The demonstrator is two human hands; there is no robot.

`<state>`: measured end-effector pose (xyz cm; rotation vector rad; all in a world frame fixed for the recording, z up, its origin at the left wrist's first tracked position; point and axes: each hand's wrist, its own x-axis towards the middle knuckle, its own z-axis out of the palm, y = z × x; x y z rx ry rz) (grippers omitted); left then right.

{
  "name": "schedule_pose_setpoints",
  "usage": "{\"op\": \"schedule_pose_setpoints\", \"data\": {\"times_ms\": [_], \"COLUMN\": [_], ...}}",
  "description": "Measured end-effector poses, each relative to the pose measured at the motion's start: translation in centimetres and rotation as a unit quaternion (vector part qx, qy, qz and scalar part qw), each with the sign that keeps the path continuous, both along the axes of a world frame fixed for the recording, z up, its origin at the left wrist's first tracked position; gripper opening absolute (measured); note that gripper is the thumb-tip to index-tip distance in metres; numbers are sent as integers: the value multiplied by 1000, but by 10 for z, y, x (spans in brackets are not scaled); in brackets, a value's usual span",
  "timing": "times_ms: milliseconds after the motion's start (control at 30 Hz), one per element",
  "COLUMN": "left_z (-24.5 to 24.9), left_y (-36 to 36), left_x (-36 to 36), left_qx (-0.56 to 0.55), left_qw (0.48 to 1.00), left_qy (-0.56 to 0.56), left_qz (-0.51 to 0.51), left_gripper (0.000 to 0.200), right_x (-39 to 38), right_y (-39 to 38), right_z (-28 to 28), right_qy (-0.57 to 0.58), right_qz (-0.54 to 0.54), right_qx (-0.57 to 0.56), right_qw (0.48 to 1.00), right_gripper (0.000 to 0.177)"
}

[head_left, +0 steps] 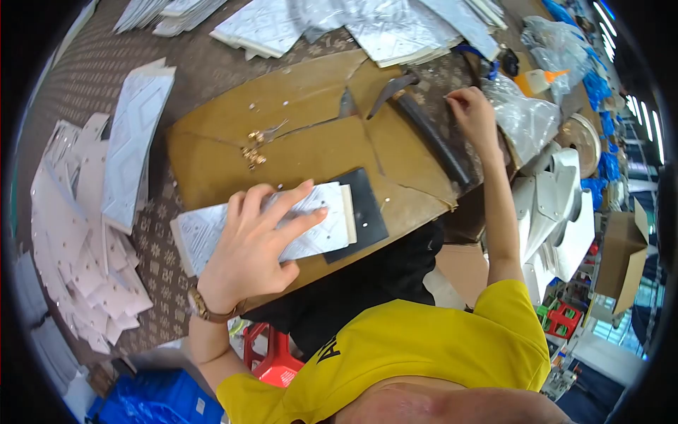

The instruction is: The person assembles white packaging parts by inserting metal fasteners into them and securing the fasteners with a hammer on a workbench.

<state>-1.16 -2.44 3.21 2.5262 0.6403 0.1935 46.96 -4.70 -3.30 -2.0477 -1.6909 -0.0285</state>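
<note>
My left hand [258, 237] lies with fingers spread on a stack of pale panels [328, 222] with a line pattern and small holes. A dark flat pad [371, 215] lies partly under the stack's right end. My right hand [472, 116] is raised at the right, thumb and fingertips pinched together; anything between them is too small to make out. Nearest to it is a hammer [434, 141] with a dark handle, lying on the brown cardboard [311, 159]. Small gold-coloured metal pieces [253, 157] lie loose on the cardboard beyond my left hand.
Pinkish-white panels [85, 247] pile up at the left, beside a stack of patterned panels [134, 141]. More panels [402, 32] lie along the far side. At the right are a clear plastic bag [522, 113], an orange-tipped bottle [537, 81] and white shaped parts [554, 205].
</note>
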Motion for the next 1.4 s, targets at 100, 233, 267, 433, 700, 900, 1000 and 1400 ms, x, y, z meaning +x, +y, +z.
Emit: {"op": "schedule_pose_setpoints", "data": {"times_ms": [100, 233, 267, 433, 700, 900, 1000, 1400], "left_z": [-2, -4, -4, -4, -6, -8, -8, -11], "left_y": [0, 0, 1, -1, 0, 0, 0, -1], "left_x": [-1, -1, -1, 1, 1, -2, -1, -5], "left_qx": [-4, 1, 3, 7, 1, 5, 4, 26], "left_qw": [1000, 1000, 1000, 1000, 1000, 1000, 1000, 999], "left_qy": [-9, -21, -18, -3, -18, -18, -19, -37], "left_qz": [0, -4, -1, 1, 7, 6, 7, -2], "left_gripper": [72, 72, 73, 76, 75, 74, 73, 66], "right_x": [2, -21, -39, -154, -217, -220, -206, -111], "right_y": [1, -3, -4, -24, -22, -25, -29, -29], "right_z": [-7, 12, 21, 56, 28, 27, 47, 24], "right_qy": [-45, -58, 3, 141, 171, 115, 80, -148], "right_qz": [4, -21, -34, 141, 399, 413, 424, 30], "right_qx": [6, 5, 11, 14, 7, 21, 7, 20], "right_qw": [999, 998, 999, 980, 901, 903, 902, 988], "right_gripper": [13, 12, 11, 11, 17, 17, 16, 31]}}
